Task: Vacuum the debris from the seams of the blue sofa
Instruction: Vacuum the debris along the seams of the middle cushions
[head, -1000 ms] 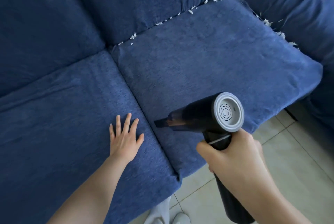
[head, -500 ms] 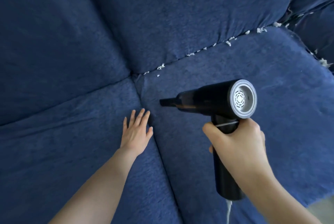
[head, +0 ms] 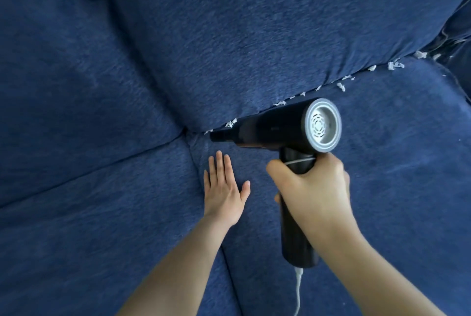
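no readable text, labels, brands or numbers on anything in view

My right hand moved the vacuum nozzle up to the back seam; my left hand now flat on the seat beside the nozzle.

The left hand lies flat, palm down, on the sofa seat; its fingers are straight and close together, pointing away from the body, and the thumb is spread out to the right. Its bare forearm runs back toward the lower middle of the view. The right hand is just beside it to the right, seen from the back, with fingers and thumb curled round the upright handle of the vacuum. The thumb lies across the handle's left side. The right forearm, also bare, slants down to the lower right corner.
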The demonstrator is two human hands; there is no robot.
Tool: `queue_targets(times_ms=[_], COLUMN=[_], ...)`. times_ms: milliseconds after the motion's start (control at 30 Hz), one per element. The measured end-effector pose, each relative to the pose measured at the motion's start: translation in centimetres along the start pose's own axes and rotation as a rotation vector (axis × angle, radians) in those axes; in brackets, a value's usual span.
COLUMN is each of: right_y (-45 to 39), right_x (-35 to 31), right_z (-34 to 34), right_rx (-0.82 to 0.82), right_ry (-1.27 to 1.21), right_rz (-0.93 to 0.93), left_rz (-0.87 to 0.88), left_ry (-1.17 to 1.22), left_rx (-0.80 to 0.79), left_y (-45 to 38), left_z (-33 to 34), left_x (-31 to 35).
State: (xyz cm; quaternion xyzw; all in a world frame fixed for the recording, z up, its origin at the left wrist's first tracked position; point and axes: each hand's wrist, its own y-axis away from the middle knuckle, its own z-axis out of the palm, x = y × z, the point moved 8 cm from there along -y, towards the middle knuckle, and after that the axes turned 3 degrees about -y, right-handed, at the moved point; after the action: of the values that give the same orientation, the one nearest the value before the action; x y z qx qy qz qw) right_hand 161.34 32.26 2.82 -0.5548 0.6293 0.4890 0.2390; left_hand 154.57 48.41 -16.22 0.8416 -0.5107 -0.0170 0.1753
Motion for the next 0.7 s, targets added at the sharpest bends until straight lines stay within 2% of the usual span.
queue_targets(times_ms=[300,400,567,700], right_y=[0.4,0.9,1.1,-0.2], right_x=[3.3,3.8,4.2,4.9], right_z=[3.7,2.3,-0.9,0.2], right_rx=[0.046,0.053,0.088,0.085], right_ry=[-0.194,-0.206,-0.238,-0.249], right_rz=[0.187,0.196,0.202,0.213], left_rz=[-0.002,0.023,0.044,0.048], left_ry=[0.003,0.040,0.069,0.031], left_rx=[0.025,-0.008,0.088,0.010], left_y=[0.0,0.3,-1.1,-2.1], left_z=[0.6,-0.1,-0.9,-0.9], left_x=[0.1,0.4,0.4,1.5])
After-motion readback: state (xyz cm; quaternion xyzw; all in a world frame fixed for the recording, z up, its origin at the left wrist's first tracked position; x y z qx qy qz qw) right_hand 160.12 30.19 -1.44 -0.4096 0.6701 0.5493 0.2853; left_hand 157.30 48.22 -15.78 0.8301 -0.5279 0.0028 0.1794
